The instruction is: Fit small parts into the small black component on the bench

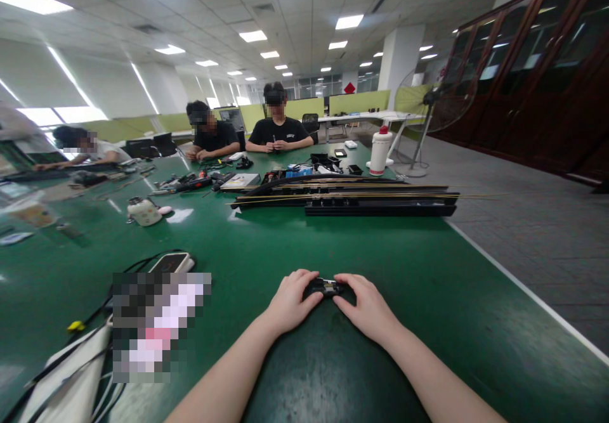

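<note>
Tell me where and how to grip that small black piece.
Probably best pinched at both ends, the left hand coming from the left and the right hand from the right: the small black piece runs side to side, and this leaves its shiny middle uncovered.
</note>
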`<move>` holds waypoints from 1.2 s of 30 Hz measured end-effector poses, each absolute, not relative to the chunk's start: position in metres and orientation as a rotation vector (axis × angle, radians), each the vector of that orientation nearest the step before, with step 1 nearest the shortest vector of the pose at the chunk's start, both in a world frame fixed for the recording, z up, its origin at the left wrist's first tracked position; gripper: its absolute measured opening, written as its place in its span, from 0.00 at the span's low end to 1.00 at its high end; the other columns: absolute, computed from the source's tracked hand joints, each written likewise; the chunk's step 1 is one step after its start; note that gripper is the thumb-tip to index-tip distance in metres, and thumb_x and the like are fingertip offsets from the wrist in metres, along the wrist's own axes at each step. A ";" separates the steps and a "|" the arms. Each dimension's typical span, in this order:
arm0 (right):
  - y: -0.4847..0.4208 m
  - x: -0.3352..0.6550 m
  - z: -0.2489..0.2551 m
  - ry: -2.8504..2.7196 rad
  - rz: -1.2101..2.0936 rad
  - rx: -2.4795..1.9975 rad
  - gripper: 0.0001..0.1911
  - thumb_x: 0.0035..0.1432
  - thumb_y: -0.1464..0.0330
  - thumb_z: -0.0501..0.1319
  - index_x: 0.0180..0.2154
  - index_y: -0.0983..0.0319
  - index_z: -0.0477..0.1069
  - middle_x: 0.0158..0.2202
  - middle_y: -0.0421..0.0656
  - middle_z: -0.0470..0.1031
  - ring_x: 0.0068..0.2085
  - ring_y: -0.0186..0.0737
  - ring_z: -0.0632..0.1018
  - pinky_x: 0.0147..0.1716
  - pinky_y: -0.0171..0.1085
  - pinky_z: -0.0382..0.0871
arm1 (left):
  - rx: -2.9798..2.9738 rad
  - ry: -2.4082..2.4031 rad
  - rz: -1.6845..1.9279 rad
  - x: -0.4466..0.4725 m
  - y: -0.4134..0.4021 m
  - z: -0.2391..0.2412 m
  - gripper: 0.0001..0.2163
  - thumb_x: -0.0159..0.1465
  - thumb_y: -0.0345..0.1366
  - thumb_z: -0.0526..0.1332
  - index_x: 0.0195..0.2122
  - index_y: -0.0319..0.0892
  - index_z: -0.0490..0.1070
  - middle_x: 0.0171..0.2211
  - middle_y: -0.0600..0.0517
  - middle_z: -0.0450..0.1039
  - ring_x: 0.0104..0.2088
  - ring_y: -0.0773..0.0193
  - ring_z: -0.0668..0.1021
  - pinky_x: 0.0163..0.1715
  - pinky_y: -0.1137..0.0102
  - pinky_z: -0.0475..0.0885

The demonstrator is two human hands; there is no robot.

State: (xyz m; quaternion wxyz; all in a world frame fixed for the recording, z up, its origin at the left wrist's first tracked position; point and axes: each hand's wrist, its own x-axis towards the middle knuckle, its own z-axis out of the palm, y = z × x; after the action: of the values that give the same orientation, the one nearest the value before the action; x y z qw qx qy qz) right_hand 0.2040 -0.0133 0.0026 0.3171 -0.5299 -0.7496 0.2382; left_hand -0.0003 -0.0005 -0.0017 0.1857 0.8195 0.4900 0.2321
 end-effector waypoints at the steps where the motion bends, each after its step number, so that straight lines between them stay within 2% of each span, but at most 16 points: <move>1: -0.013 0.204 0.002 -1.971 0.628 -1.395 0.17 0.52 0.68 0.60 0.45 0.60 0.71 0.46 0.47 0.75 0.48 0.46 0.73 0.51 0.47 0.64 | 2.313 1.374 0.654 0.000 -0.001 -0.002 0.19 0.62 0.39 0.59 0.54 0.44 0.65 0.49 0.46 0.69 0.50 0.54 0.70 0.50 0.59 0.65; 18: -0.014 0.204 0.004 -1.971 0.622 -1.391 0.14 0.55 0.66 0.58 0.45 0.60 0.71 0.46 0.47 0.76 0.48 0.46 0.74 0.51 0.46 0.64 | 2.314 1.368 0.662 -0.001 -0.001 -0.002 0.20 0.60 0.38 0.60 0.54 0.44 0.65 0.49 0.46 0.68 0.51 0.53 0.69 0.51 0.58 0.65; 36: -0.015 0.204 0.007 -1.968 0.634 -1.358 0.17 0.52 0.66 0.60 0.45 0.59 0.72 0.47 0.47 0.75 0.50 0.47 0.73 0.52 0.49 0.64 | 2.303 1.363 0.669 0.000 -0.001 -0.001 0.20 0.61 0.40 0.60 0.54 0.44 0.65 0.49 0.46 0.67 0.50 0.54 0.69 0.51 0.58 0.65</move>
State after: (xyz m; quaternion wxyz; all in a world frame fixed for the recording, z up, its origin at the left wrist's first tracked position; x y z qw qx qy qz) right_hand 0.2036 -0.0149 0.0070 0.3276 -0.5186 -0.7517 0.2421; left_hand -0.0004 -0.0014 -0.0010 0.1905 0.8195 0.4852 0.2379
